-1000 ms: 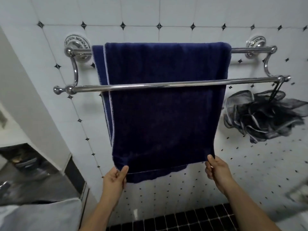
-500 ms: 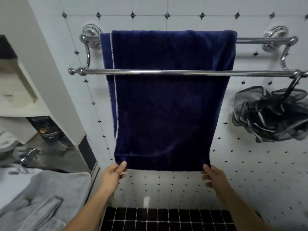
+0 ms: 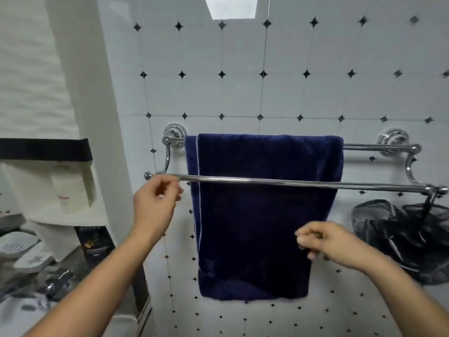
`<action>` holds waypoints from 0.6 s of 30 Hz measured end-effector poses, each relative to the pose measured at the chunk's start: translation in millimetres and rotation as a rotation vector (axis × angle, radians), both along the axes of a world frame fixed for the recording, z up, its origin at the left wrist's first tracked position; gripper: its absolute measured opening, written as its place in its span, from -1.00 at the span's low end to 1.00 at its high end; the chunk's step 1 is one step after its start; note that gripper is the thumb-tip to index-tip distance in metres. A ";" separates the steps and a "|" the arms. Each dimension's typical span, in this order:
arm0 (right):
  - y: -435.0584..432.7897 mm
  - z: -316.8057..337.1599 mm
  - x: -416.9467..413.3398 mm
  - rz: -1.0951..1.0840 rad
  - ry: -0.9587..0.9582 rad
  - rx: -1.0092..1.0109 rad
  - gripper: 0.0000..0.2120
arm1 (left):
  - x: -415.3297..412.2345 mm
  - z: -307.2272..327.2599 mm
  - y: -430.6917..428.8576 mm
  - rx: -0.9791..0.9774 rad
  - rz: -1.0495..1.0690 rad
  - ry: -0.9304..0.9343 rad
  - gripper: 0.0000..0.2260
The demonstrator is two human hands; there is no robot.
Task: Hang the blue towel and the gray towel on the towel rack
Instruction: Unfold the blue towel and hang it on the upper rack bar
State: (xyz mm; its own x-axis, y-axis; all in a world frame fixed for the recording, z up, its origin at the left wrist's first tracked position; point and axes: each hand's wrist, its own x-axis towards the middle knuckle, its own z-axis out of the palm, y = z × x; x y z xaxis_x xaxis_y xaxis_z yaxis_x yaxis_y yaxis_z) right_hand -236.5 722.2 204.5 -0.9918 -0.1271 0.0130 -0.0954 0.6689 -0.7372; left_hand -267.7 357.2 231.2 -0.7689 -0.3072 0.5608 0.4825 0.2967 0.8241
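Blue towel [image 3: 262,215] hung over the back bar of the rack [image 3: 291,183], draped down behind the front bar, bottom edge a bit uneven. Half a second ago I had both hands pinching its bottom corners; now both had let go and come up. Left hand [image 3: 155,205] sat just under the front bar's left end, left of the towel, fingers loosely curled, holding nothing. Right hand [image 3: 332,242] was in front of the towel's lower right part, fingers curled in, empty as far as I could see; couldn't tell if it touched the cloth. View had tilted up since then, more wall tile showing. Gray towel not in sight now. Black loofah [image 3: 408,239] hung off the rack's right end
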 end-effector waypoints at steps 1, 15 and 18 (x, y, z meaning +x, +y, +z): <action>-6.2 24.9 -0.8 0.025 0.070 -0.011 -0.93 | -9.3 25.4 2.8 -0.016 0.004 0.009 -0.90; 16.7 133.3 -57.7 -0.804 0.533 0.199 -0.66 | -81.0 92.2 32.2 0.035 -0.091 -0.292 -0.71; 17.2 127.5 -58.0 -0.603 0.464 -0.230 -0.68 | -81.5 93.6 33.3 0.105 -0.079 -0.308 -0.84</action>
